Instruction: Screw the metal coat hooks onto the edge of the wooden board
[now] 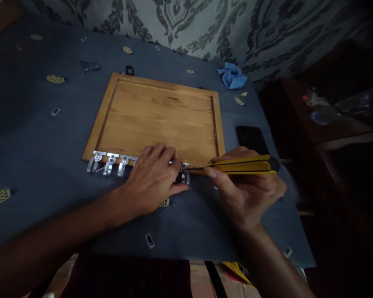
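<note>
A framed wooden board lies on the cloth, with a metal hook rail along its near edge. My left hand is closed over the right half of this rail, fingers on top and thumb below, hiding several hooks. In my right hand I grip a screwdriver by its yellow and black handle, held almost level. Its thin shaft points left, and the tip meets the rail at a screw near the right end, close to my left fingertips.
A blue patterned cloth covers the table. Beyond the board are a crumpled blue cloth, a small black frame-shaped piece and a dark tool-like item. A black phone lies right of the board. Clear plastic sits on a wooden surface farther right.
</note>
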{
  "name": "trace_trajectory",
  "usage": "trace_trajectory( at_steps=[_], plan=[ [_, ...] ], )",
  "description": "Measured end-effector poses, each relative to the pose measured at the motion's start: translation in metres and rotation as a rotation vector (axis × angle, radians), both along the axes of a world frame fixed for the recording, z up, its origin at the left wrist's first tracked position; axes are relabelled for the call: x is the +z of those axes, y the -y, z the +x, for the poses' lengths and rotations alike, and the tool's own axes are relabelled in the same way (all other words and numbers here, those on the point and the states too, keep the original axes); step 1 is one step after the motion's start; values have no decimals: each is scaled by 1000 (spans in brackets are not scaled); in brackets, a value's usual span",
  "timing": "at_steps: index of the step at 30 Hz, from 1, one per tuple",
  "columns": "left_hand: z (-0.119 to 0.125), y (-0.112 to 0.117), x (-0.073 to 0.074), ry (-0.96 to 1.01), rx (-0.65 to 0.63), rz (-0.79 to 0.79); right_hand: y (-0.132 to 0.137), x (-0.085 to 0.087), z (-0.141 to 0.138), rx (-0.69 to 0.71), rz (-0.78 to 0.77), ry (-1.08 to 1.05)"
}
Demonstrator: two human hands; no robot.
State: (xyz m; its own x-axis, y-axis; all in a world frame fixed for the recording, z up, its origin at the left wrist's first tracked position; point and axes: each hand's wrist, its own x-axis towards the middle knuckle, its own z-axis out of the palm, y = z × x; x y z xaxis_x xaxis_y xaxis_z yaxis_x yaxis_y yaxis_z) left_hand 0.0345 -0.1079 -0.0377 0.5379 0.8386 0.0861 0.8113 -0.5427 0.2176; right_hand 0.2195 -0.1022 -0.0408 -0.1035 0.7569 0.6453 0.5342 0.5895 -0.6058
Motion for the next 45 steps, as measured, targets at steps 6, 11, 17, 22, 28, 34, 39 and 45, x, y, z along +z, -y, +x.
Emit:
trace_trajectory(
  at_steps=[6, 11, 17, 22, 28, 34, 39, 45],
  plan=[
    [0, 0, 0, -5, 3, -9, -2, -3, 0, -45, 122, -118],
    [-1, 0, 0, -2, -8, -7, 0, 3, -3, -80, 77, -186],
    [-2, 0, -1, 4, -11, 3, 1, 0, 2, -114, -1, -66],
    [-1, 0, -1, 6, -6, 4, 2, -3, 3, -95, -13, -67],
    [-1, 0, 1, -3, -9, -10, -1, -1, 1, -69, 39, -97],
    [-1, 1, -1, 15, -8, 9, -1, -2, 1, -108, -4, -54],
    [0, 0, 0, 11, -4, -28, -1, -3, 2, -93, -38, -39],
    [0, 0, 2, -5, -2, -57, -2, -7, 4, -16, -62, -64]
  ],
)
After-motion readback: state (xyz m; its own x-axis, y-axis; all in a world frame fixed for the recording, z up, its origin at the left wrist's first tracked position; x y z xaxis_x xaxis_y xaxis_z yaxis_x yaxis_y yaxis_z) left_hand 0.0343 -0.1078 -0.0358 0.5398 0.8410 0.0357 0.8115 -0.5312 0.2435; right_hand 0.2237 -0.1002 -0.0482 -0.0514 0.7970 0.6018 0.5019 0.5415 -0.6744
